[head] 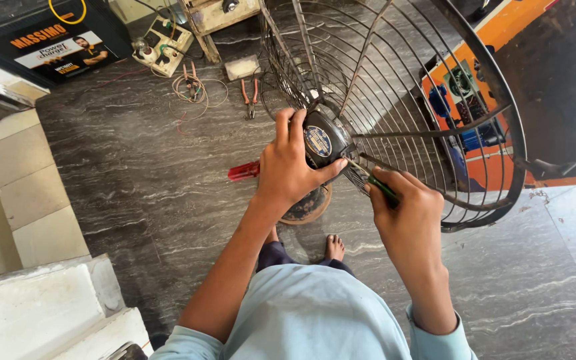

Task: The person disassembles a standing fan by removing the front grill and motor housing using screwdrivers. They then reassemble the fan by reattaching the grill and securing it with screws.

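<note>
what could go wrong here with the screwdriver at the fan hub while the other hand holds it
The left hand grips the fan's centre cap right beside the screwdriver in the right hand; a slip could likely jab the thumb.

The wire fan guard is large and seems steadied only by that one hand, so it might tip or swing.

A bare foot stands directly below, where a loosened screw or the tool could drop on it.

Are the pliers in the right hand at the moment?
No, the right hand grips a green-handled screwdriver; the pliers lie on the floor.
</note>
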